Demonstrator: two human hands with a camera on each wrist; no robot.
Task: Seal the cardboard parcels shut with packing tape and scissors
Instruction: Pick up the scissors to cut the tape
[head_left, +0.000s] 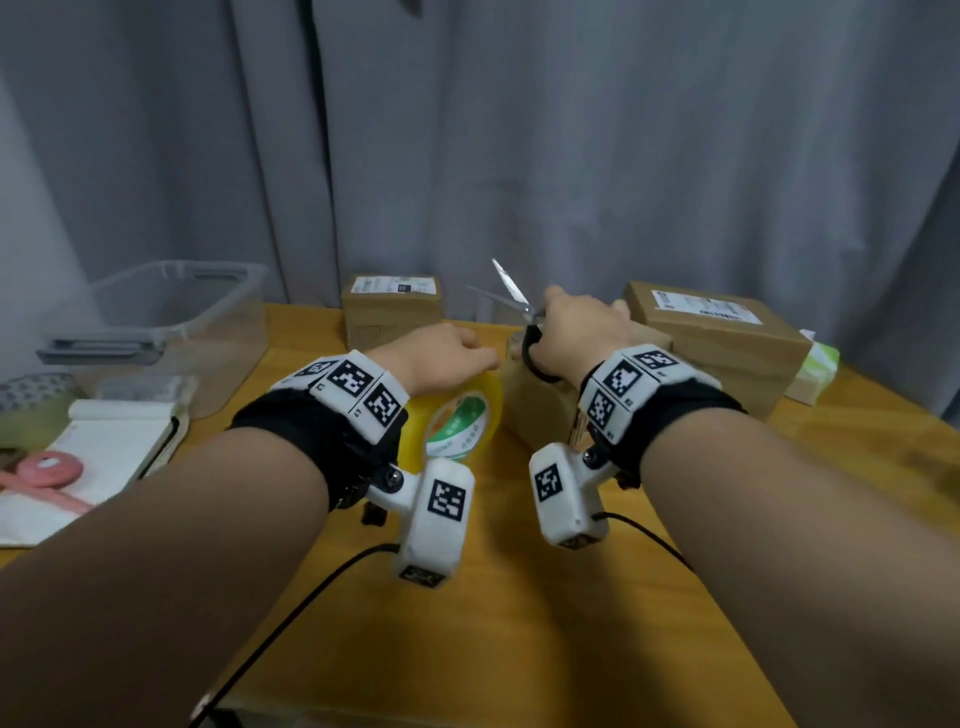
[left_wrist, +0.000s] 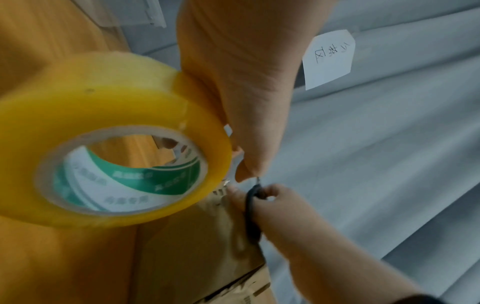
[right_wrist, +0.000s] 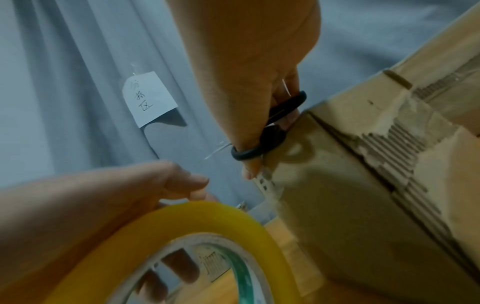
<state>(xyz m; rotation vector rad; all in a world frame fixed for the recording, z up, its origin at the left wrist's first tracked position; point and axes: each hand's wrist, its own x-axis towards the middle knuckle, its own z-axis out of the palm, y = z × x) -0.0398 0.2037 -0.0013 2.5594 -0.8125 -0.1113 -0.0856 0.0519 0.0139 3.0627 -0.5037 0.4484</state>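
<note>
Left hand, centre of the head view, gripped a yellow roll of tape: fingers curled through the core, thumb over the outer rim, roll held on edge just above the table. Right hand, just right of centre, held black-handled scissors, fingers and thumb through the loops, blades spread apart and pointing toward the upper left. Small cardboard box stood directly under the right hand, just beside the roll; thumb tip near its top corner in the right wrist view, contact unclear. Clear strip between roll and box faintly visible, too blurred to trace. 2 more boxes with white labels at the back of the table: 1 above centre, 1 larger at right. Clear plastic tub at left, open notebook below it. Grey curtain across the top, with a handwritten paper note stuck on.
</note>
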